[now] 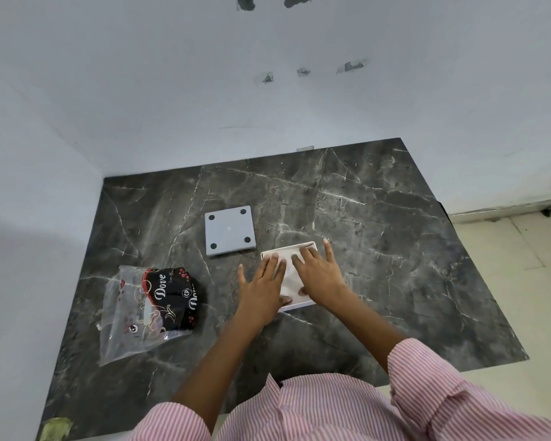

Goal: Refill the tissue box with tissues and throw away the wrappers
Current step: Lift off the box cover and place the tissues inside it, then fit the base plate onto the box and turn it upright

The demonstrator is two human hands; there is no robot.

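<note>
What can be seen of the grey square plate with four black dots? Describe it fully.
The grey square plate lies flat on the dark marble table, slightly turned. It looks like smooth plastic or metal, with a round black pad near each corner and a thin raised edge along its near side. Nothing touches it; the white box lies just to its right.

A dark marble-patterned tabletop (pixel 379 218) carries a grey square lid (pixel 230 231) turned underside up, a white open tissue box (pixel 303 249) just beside it, and a crumpled Dove wrapper (pixel 147 308) nearer the left edge.
</note>
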